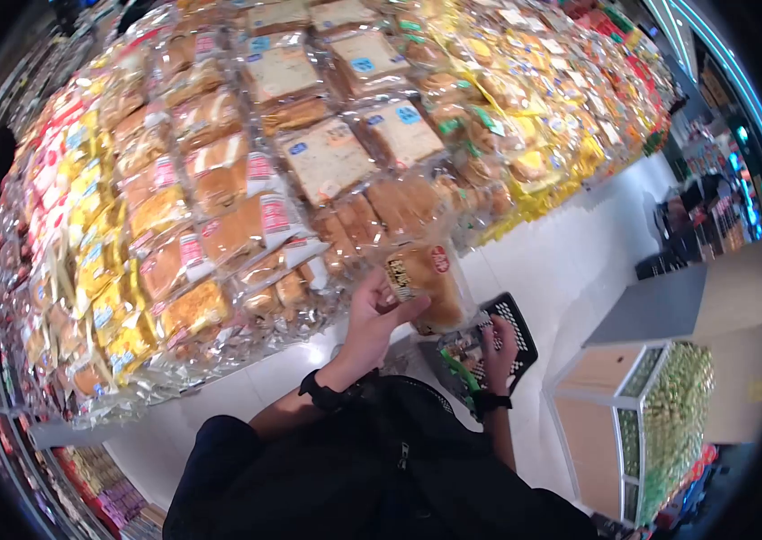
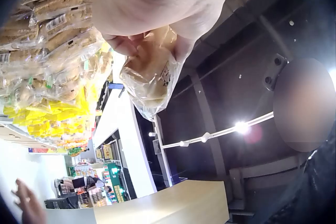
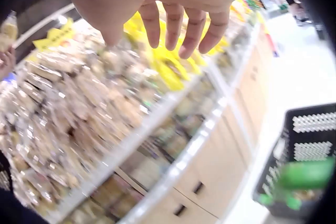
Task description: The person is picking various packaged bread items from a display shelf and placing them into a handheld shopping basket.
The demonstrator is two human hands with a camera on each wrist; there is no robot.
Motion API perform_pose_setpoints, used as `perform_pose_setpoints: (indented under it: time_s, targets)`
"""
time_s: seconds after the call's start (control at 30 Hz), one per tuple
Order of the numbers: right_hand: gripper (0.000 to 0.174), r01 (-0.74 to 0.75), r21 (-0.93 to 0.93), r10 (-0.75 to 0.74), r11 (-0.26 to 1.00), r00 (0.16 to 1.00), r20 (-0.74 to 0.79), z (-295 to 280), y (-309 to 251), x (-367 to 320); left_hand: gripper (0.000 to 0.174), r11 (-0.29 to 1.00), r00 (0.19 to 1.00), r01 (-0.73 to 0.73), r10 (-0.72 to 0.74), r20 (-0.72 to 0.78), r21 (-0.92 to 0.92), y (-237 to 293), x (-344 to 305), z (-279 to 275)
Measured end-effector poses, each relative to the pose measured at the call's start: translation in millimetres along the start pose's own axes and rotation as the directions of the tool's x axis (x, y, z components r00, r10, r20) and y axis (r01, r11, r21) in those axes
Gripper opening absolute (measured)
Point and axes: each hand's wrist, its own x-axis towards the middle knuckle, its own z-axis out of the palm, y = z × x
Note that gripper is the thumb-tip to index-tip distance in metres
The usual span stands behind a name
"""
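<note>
My left hand [image 1: 375, 317] grips a clear-wrapped bread loaf [image 1: 441, 301] with a red round mark and dark lettering, held up in front of the bread display. In the left wrist view, thumb and fingers pinch the bread's wrapper [image 2: 149, 85] from both sides. Lower and to the right, my right hand [image 1: 500, 349] holds nothing and overlaps a black shopping basket [image 1: 525, 346]. Its fingers [image 3: 195, 24] hang loosely extended in the right wrist view. Inside the basket lies a green package [image 1: 460, 371] among other packaged goods.
A large display is heaped with wrapped breads, including sliced loaves [image 1: 327, 162] and yellow bags [image 1: 97, 288]. Its wooden drawer fronts [image 3: 210, 174] face the pale floor [image 1: 579, 216]. At the right stands a wooden stand [image 1: 592, 423] with green packets [image 1: 682, 423].
</note>
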Motion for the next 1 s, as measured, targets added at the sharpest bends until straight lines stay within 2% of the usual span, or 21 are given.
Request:
perform_pose_setpoints:
  time_s: [0.07,0.13,0.2,0.23,0.27,0.3,0.37,0.43,0.5,0.53,0.57,0.6,0.63,0.67,0.73,0.77,0.8,0.83,0.87,0.93,1.0]
  targets:
    - [0.046,0.099,0.284,-0.135,0.954,0.985,0.108,-10,-86,30,0.055,1.0,0.999,-0.018,0.019,-0.042,0.018,4,-7,3]
    - [0.064,0.121,0.618,-0.274,0.777,0.948,0.158,-3,-159,37,0.058,0.991,0.99,-0.131,0.13,-0.054,-0.019,14,-8,6]
    - [0.081,0.009,0.746,-0.353,0.666,0.884,0.305,6,-201,38,0.06,0.99,0.989,-0.14,0.14,-0.05,0.004,36,-14,6]
    - [0.084,-0.038,0.719,-0.319,0.694,0.879,0.355,17,-227,38,0.06,0.98,0.984,-0.16,0.167,-0.053,0.12,47,-15,5]
    - [0.081,-0.096,0.739,-0.314,0.667,0.863,0.396,35,-232,40,0.061,0.956,0.98,-0.175,0.193,-0.056,0.235,57,-16,1]
    - [0.077,-0.108,0.775,-0.342,0.623,0.853,0.394,49,-247,40,0.062,0.96,0.981,-0.137,0.165,-0.098,0.246,69,-19,-5]
    - [0.073,-0.118,0.81,-0.387,0.574,0.833,0.396,68,-276,45,0.058,0.951,0.954,-0.221,0.257,-0.155,0.216,91,-26,-7]
    - [0.067,-0.091,0.855,-0.55,0.511,0.73,0.406,80,-307,51,0.054,0.93,0.914,-0.308,0.348,-0.21,0.199,115,-37,-15]
    - [0.065,-0.14,0.878,-0.585,0.458,0.696,0.416,86,-342,60,0.04,0.845,0.893,-0.298,0.411,-0.182,0.444,140,-54,-25]
    - [0.062,-0.191,0.89,-0.604,0.414,0.673,0.426,89,-358,66,0.04,0.836,0.885,-0.309,0.427,-0.185,0.453,154,-61,-27]
    - [0.062,-0.193,0.894,-0.619,0.405,0.661,0.424,94,-373,74,0.035,0.56,0.835,-0.343,0.55,-0.028,0.754,171,-69,-27]
    - [0.06,-0.108,0.889,-0.646,0.445,0.648,0.402,97,-387,85,0.032,0.183,0.786,-0.334,0.595,0.166,0.924,188,-77,-26]
    - [0.059,-0.02,0.878,-0.673,0.479,0.633,0.381,100,-402,97,0.026,0.099,0.836,-0.168,0.541,0.089,0.981,204,-87,-22]
    - [0.059,-0.016,0.885,-0.688,0.465,0.623,0.372,109,-411,111,0.025,-0.069,0.78,-0.154,0.603,0.164,0.986,215,-90,-31]
    - [0.06,0.068,0.762,-0.633,0.644,0.607,0.481,145,-417,146,0.025,-0.223,0.751,-0.081,0.627,0.207,0.971,245,-93,-38]
    - [0.06,0.077,0.771,-0.646,0.632,0.602,0.469,160,-423,159,0.024,-0.252,0.732,-0.067,0.645,0.219,0.965,256,-90,-43]
    - [0.058,0.023,0.694,-0.552,0.72,0.624,0.553,173,-423,168,0.025,-0.299,0.728,-0.036,0.646,0.23,0.954,268,-84,-46]
    - [0.056,-0.035,0.605,-0.448,0.795,0.639,0.626,184,-425,176,0.026,-0.318,0.743,-0.023,0.628,0.229,0.948,279,-75,-52]
    - [0.056,-0.032,0.61,-0.452,0.791,0.641,0.621,193,-429,185,0.028,-0.338,0.758,-0.011,0.611,0.228,0.941,290,-64,-61]
    - [0.053,-0.039,0.491,-0.399,0.87,0.527,0.75,212,-435,199,0.029,-0.417,0.81,0.012,0.537,0.236,0.909,307,-37,-93]
    - [0.046,0.065,0.444,-0.403,0.894,0.548,0.733,228,-429,206,0.03,-0.481,0.858,0.019,0.458,0.232,0.877,306,-10,-126]
